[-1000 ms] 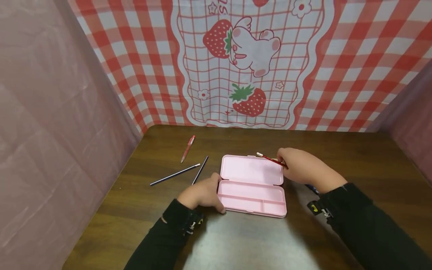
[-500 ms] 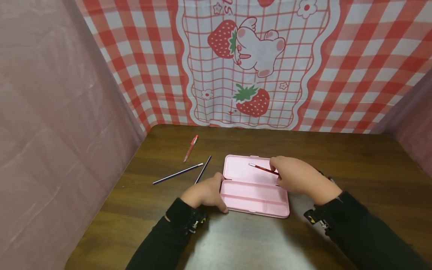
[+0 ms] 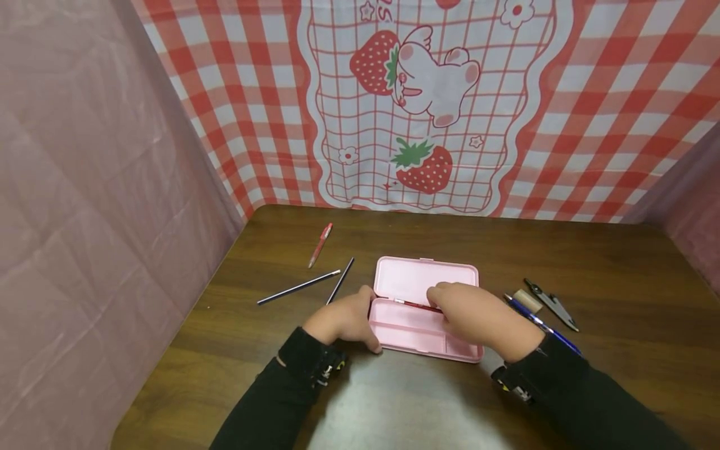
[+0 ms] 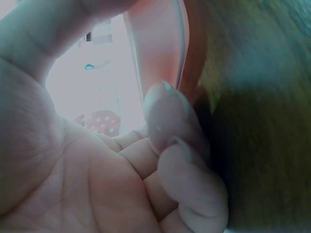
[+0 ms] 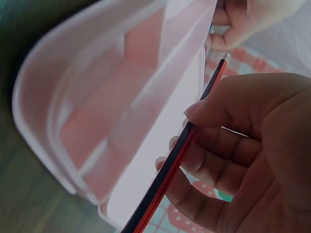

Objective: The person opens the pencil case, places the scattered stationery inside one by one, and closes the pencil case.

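An open pink pencil case (image 3: 407, 275) lies on the table, its lid folded back and its divided tray nearer me. My left hand (image 3: 345, 317) grips the tray's left end, thumb at the front corner and fingers behind. Over the tray, my right hand (image 3: 480, 315) pinches a red and black pencil (image 5: 171, 160) between thumb and fingers. In the head view this pencil lies along the line between tray and lid, its capped end pointing left. Whether it touches the case is unclear. My right hand covers part of the tray.
To the left lie a red pen (image 3: 320, 245) and two dark pencils, one long (image 3: 295, 289) and one partly behind my left hand (image 3: 340, 280). At right are a beige eraser (image 3: 527, 301), a blue pen (image 3: 540, 320) and a drawing compass (image 3: 554, 304). A checked cloth (image 3: 270, 125) hangs behind.
My right hand has carried the red and black pencil from the lid's right edge left and toward me, over the tray. The compass, eraser and blue pen are now uncovered. My left hand stays.
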Available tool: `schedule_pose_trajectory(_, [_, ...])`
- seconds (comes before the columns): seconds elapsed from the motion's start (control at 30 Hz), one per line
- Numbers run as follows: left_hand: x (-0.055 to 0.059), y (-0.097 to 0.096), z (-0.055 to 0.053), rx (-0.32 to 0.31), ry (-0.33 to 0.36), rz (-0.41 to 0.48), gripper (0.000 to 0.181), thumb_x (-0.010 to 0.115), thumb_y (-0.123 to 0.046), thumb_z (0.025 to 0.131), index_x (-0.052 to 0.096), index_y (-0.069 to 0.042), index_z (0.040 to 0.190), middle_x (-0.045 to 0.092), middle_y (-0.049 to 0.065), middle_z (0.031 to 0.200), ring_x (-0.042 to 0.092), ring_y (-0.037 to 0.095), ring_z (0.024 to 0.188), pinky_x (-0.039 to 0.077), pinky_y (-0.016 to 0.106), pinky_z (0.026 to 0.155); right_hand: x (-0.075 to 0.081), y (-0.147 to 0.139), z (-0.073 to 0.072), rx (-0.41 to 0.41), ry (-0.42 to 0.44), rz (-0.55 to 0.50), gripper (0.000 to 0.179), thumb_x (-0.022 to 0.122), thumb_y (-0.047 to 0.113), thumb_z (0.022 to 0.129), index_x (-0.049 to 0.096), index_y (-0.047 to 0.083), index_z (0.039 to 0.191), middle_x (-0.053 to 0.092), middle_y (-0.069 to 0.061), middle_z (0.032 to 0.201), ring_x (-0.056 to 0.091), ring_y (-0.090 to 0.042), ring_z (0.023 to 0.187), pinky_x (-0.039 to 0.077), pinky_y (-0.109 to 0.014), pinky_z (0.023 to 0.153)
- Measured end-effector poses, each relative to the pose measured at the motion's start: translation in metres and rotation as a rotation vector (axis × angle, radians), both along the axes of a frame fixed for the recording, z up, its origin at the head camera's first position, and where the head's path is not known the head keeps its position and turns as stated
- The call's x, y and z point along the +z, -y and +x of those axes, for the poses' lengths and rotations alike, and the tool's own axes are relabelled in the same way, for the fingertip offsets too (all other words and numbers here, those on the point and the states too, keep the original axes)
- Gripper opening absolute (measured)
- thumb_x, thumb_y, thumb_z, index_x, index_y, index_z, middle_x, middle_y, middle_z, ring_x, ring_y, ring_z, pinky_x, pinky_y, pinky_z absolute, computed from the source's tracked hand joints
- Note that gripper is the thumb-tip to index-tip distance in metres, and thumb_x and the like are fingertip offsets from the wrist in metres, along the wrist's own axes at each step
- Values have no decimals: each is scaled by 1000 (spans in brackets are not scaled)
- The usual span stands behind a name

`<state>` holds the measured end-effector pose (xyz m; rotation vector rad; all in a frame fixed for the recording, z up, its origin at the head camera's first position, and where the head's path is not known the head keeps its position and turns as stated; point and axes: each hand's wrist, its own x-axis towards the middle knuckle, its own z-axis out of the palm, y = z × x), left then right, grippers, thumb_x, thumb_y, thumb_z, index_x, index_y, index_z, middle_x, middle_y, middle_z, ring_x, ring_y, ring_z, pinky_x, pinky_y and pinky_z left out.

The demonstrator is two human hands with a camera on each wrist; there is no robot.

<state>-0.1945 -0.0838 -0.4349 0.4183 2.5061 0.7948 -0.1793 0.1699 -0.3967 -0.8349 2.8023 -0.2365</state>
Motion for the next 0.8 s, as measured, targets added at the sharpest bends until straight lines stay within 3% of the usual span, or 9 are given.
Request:
schedule_pose_trajectory(0.23, [-1, 0, 0, -4, -10, 10, 88, 100, -23, 58, 45, -8, 125, 61, 6, 101, 59, 21, 90, 48, 40, 87, -3, 10, 7, 58, 10, 51, 27, 79, 1, 85, 66, 9, 107, 64, 0, 92, 56, -18, 81, 54, -44, 84])
schedule_pose_trajectory(0.5, [0, 2, 1, 5, 0, 4, 88, 100, -24, 59, 44, -9, 125, 61, 7, 102, 58, 22, 90, 48, 41, 87, -9, 19, 7, 91, 17, 69, 27, 80, 8, 87, 69, 8, 112, 68, -4, 99, 62, -21, 88, 53, -47, 92])
schedule_pose_trajectory(0.8, [0, 0, 1, -6, -17, 10, 87, 100, -23, 58, 45, -8, 124, 61, 7, 100, 59, 22, 89, 48, 40, 86, -8, 18, 6, 84, 59, 71, 25, 83, 5, 83, 69, 10, 103, 57, 3, 81, 53, -18, 75, 51, -41, 81])
